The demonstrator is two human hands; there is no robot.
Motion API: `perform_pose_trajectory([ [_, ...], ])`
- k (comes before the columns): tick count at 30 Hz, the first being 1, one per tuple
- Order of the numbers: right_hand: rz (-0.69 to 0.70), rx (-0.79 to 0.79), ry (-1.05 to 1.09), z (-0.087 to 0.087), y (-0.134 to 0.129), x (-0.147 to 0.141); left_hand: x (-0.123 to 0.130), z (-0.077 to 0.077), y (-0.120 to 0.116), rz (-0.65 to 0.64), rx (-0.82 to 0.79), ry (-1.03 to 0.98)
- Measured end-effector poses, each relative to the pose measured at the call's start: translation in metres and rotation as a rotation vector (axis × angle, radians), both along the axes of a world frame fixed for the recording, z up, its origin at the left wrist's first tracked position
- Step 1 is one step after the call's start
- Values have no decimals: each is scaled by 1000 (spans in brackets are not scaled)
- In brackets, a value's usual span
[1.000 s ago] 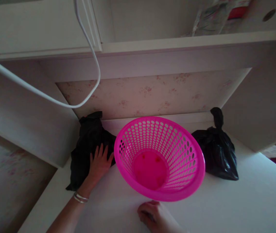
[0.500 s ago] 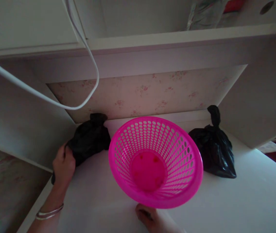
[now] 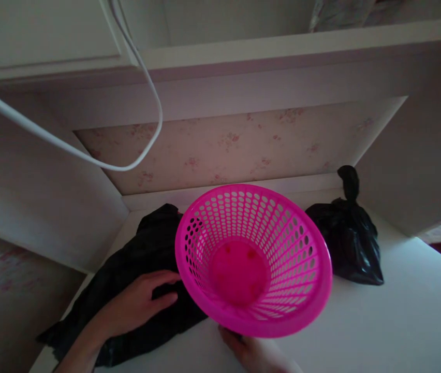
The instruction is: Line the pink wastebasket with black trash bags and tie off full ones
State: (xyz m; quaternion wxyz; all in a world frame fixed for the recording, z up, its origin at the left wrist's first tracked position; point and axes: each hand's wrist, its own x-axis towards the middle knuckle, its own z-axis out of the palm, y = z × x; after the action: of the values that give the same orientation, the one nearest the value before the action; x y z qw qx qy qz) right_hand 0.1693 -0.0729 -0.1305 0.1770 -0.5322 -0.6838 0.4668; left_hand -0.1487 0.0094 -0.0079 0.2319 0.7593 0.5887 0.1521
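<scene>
A pink plastic basket (image 3: 239, 274) with holes in its sides stands in the middle of the white surface, with nothing in it but a few small reddish spots on its bottom. Over a black plastic bag (image 3: 127, 269), spread out at the left, lies my left hand (image 3: 145, 298); thumb and fingers are apart and the fingertips come close to the basket's left rim. My right hand (image 3: 247, 349) is at the basket's near side, below the rim. Its fingers look curled, but the rim partly hides them, and what they hold cannot be made out.
A knotted, filled black bag (image 3: 354, 243) sits right of the basket. A white cable (image 3: 119, 167) hangs in a loop at the upper left. White panels (image 3: 407, 155) enclose the surface, with flowered wallpaper (image 3: 228, 150) behind and a shelf edge (image 3: 259, 52) above.
The black bag at left has gone from bunched up to spread out towards me. My left hand has let go of its corner and moved right, nearer the basket. The view has shifted slightly.
</scene>
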Motion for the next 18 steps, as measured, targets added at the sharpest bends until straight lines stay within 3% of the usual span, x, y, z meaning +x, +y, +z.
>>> perform_pose_trajectory([
  [3,6,10,12,2,1,1,-4,-2,22,156,258,1],
  [5,4,13,-20,1,1,0,-4,-17,36,284,351,138],
  [8,21,28,-61,-3,2,-2,5,-51,44,298,164,355],
  [12,39,42,-50,-4,3,-3,21,-87,43,230,7,428],
  [18,42,21,-25,3,4,-5,6,-90,60,282,-20,536],
])
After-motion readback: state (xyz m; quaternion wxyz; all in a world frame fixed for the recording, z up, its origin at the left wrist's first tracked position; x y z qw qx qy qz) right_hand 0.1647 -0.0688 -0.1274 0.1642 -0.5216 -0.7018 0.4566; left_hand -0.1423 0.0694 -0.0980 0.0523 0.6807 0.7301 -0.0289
